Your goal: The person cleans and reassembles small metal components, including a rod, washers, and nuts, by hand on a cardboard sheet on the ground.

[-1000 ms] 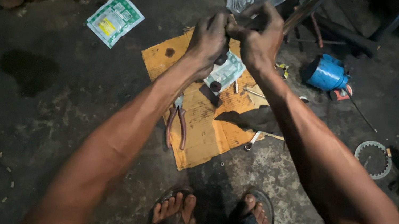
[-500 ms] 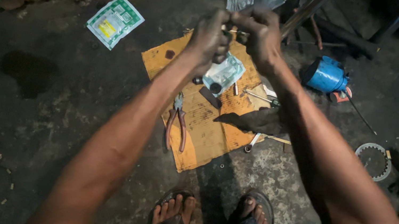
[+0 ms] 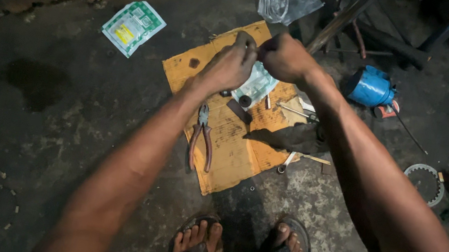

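I see both hands raised together over the far part of the cardboard sheet (image 3: 232, 151). The left hand (image 3: 227, 67) has its fingers (image 3: 245, 41) curled in, tips pinched at something small and dark that I cannot make out. The right hand (image 3: 286, 57) is clenched into a fist just right of it, knuckles nearly touching the left fingertips; whatever it grips is hidden inside the fist.

Under the hands, a clear plastic packet (image 3: 257, 83) lies on the cardboard, with a small dark ring-shaped part just near of it. Pliers with reddish handles (image 3: 203, 136) lie on the left half of the sheet, handles pointing near. A dark rag (image 3: 289, 138) rests on the right edge, a spanner (image 3: 291, 160) poking out beside it.

The cardboard sits on a stained, rough concrete floor (image 3: 53, 134). Far left lies a green and white packet (image 3: 133, 26); far, a crumpled clear bag (image 3: 287, 0); right, a blue cylindrical part (image 3: 371, 87) and a toothed ring (image 3: 424, 182). My sandalled feet (image 3: 240, 250) stand at the near edge.
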